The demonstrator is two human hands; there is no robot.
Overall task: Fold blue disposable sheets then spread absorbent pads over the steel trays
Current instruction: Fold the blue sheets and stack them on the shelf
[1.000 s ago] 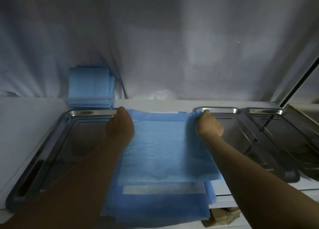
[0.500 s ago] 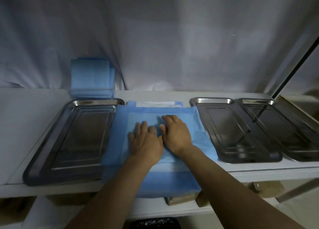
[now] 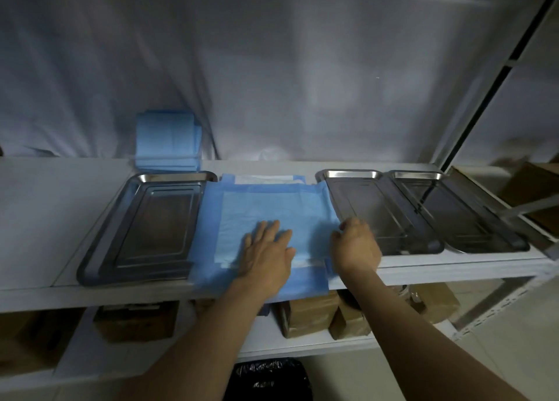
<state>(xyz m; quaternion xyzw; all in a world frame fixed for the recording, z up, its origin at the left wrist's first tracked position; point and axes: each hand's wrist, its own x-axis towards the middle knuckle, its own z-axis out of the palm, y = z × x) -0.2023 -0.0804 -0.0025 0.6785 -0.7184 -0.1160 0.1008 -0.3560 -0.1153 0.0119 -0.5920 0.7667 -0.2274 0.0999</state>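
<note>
The blue sheet (image 3: 266,210) lies on the white shelf (image 3: 45,219), between the left steel tray (image 3: 145,228) and the middle steel tray (image 3: 384,216), its near edge hanging over the shelf front. Risk: that overhang could let the sheet slide off if pressure is released, and a pull on its right edge could drag it over the middle tray's rim. A skewed crease is also possible, as layers beneath show unevenly at the far edge. The left hand (image 3: 266,249) rests flat on the sheet, fingers straight and spread. The right hand (image 3: 355,243) sits at the sheet's right edge, fingers curled; whether they pinch the edge cannot be determined. A folded stack (image 3: 168,146) stands behind the left tray.
</note>
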